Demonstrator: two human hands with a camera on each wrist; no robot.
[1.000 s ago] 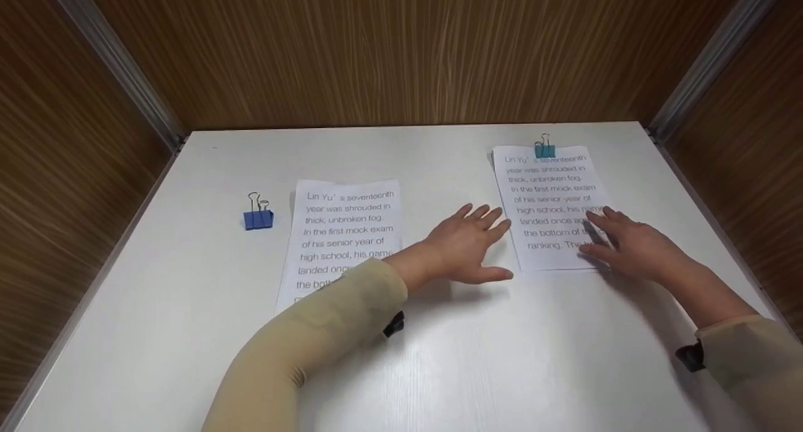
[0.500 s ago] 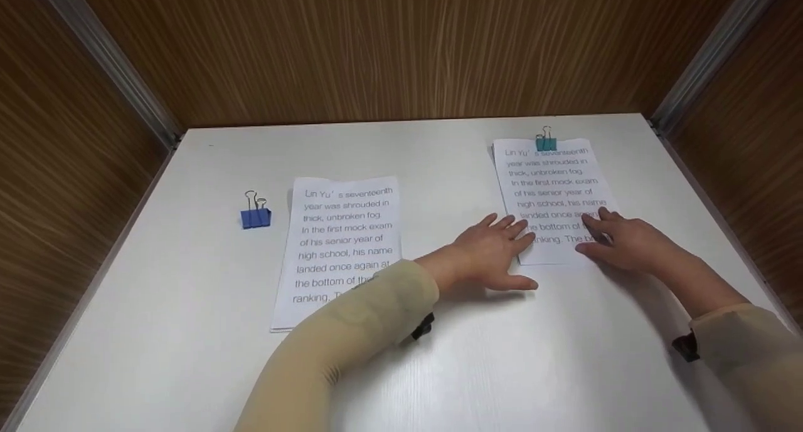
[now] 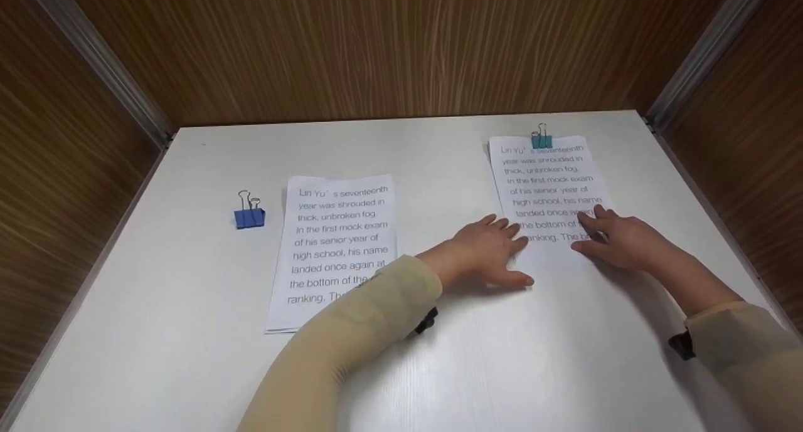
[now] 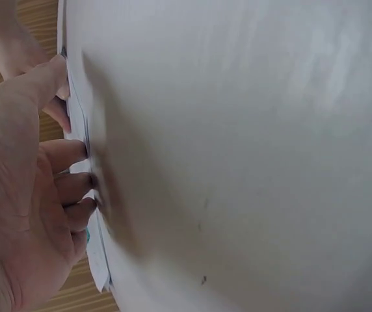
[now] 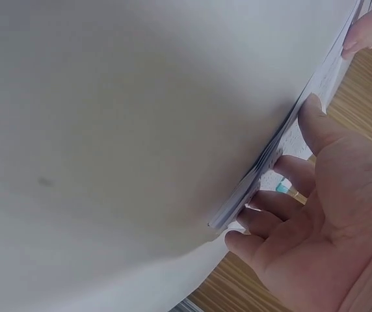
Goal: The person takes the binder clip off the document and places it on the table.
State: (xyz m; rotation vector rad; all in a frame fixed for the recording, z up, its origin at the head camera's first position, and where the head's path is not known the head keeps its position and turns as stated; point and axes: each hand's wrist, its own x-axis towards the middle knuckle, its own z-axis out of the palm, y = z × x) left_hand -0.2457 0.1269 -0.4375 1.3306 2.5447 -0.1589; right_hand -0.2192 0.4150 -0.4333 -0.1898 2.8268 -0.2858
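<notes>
A stack of printed sheets (image 3: 546, 190) lies at the right of the table, with a teal binder clip (image 3: 542, 141) on its top edge. My left hand (image 3: 486, 251) has its fingers spread, fingertips at the stack's lower left edge. On the opposite side, my right hand (image 3: 624, 241) rests its fingertips and thumb over the lower right edge. In the right wrist view several layered sheet edges (image 5: 264, 159) show beneath the right hand's fingers (image 5: 257, 221). The left wrist view shows the left hand's fingers (image 4: 75, 185) against the sheets.
A second stack of printed sheets (image 3: 339, 231) lies on the left, its lower right part hidden by my left sleeve (image 3: 351, 322). Beside it stands a blue binder clip (image 3: 249, 217). Wood-patterned walls (image 3: 401, 49) enclose the white table (image 3: 157, 331) at the back and sides.
My left hand has moved right, from beside the clipped stack to its lower left edge. My right hand has stayed at the right edge. More of the left stack shows.
</notes>
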